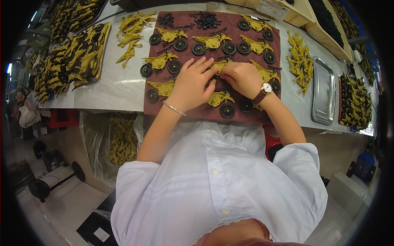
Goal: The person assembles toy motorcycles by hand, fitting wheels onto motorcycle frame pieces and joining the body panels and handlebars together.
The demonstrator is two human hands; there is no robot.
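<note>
My left hand (193,82) reaches in from the left, its fingertips and thumb closed at the side of a yellow toy motorcycle (220,64) in the middle of the dark red cloth (189,25). My right hand (243,78) is pinched on the same toy from the right; whatever small part sits between its fingertips is hidden. Around my hands lie several more yellow toy motorcycles with black wheels, among them one at the far middle (212,41), one at the left (158,61) and one near my body (220,97).
Loose small black parts (206,19) lie at the cloth's far edge. Yellow plastic parts are heaped on the table to the left (130,39) and right (300,61). A metal tray (323,91) stands at the right, a loaded tray (106,43) at the left. Cream bins (293,17) stand at the far right.
</note>
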